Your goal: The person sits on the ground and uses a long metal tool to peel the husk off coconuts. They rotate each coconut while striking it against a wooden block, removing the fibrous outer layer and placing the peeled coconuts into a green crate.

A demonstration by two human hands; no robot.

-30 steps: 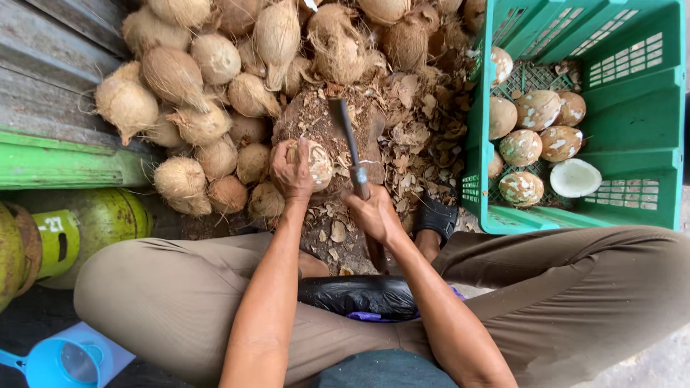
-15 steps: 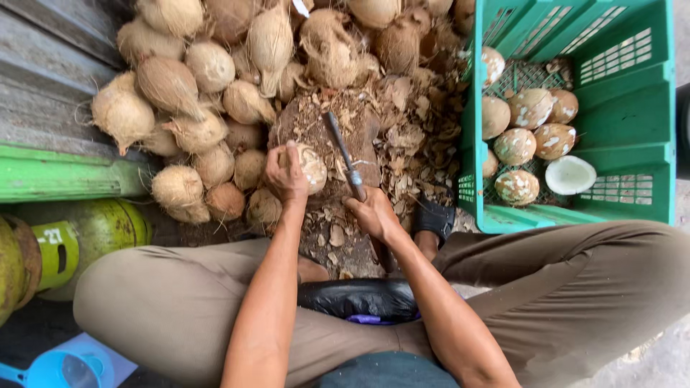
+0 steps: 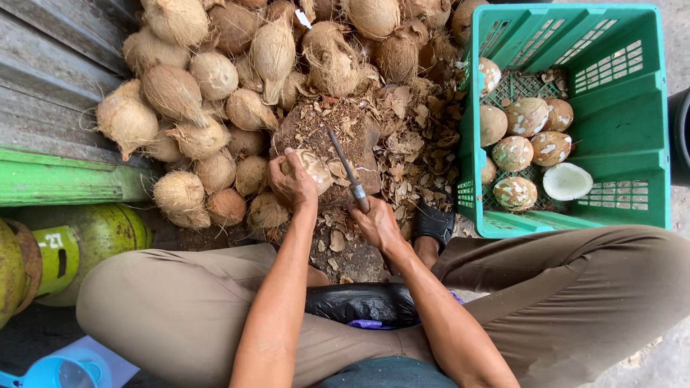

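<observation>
A heap of husked coconuts fills the upper left, banked against a grey corrugated wall so none roll away. To the right stands a green crate, its open top facing up and close to the person's right knee, an easy drop from where the work is done; inside lie several pared coconuts with brown and white patches, and one split half showing white flesh. At lower left sit a green gas cylinder and a blue scoop, well apart from the work.

Between heap and crate is a stump, set just ahead of the crossed legs as a chopping block, with shell chips scattered over and around it. The left hand is closed around a coconut, pressing it onto the stump so it stays put under the blade. The right hand is wrapped tight on the handle of a knife, whose blade slants up and left with its edge just beside the coconut; whether steel touches shell is hard to tell from this angle. A black sandal shows by the crate's near corner
</observation>
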